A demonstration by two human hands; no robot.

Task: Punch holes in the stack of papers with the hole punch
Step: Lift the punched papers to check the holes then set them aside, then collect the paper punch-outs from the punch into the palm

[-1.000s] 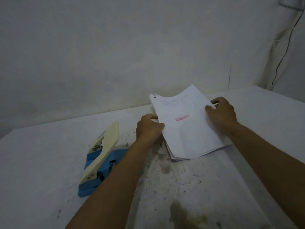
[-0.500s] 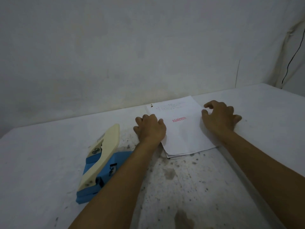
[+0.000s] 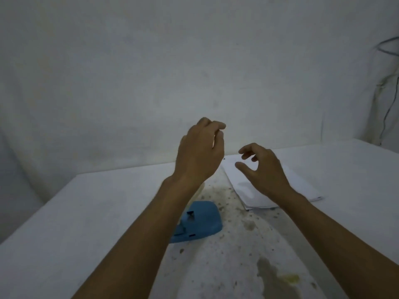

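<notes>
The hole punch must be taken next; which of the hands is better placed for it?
Probably the left hand: the hole punch lies directly under its forearm. The right hand hovers empty over the stack of papers, farther from it.

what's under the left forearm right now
The blue hole punch sits on the stained table beneath the left forearm; its cream lever is mostly covered.

Dim, bluish light; soft overall blur, faint shadows, wide-angle bending at the edges.
</notes>
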